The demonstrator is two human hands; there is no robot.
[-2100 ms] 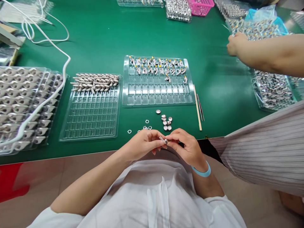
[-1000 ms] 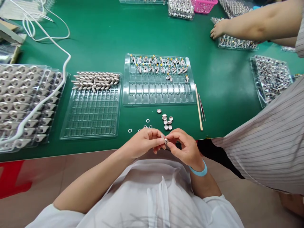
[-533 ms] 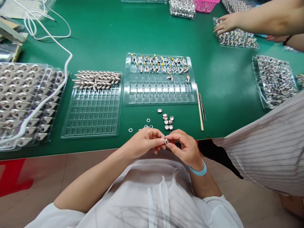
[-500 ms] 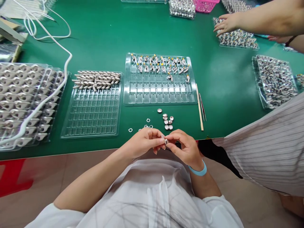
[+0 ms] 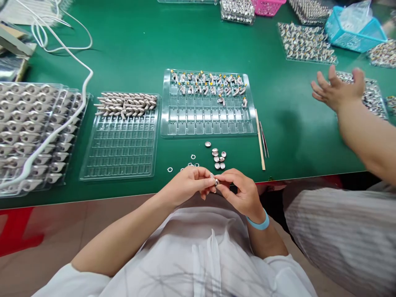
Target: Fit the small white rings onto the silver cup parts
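Note:
My left hand and my right hand meet at the near edge of the green table, fingertips pinched together on a small grey and silver part. Just beyond them lie several small round metal caps and thin rings. Farther out, a clear tray holds two rows of small yellow-tipped parts. Left of it, another clear tray carries a row of grey curved parts.
A wooden stick and tweezers lie right of the middle tray. Stacked trays of grey shells with a white cable across them fill the left. A co-worker's hand hovers over trays of parts at right; pink and blue baskets stand behind.
My hands stay pinched on the small part with only slight finger shifts. The co-worker's arm left the far tray and swung back to the near right tray, and their striped sleeve dropped lower.

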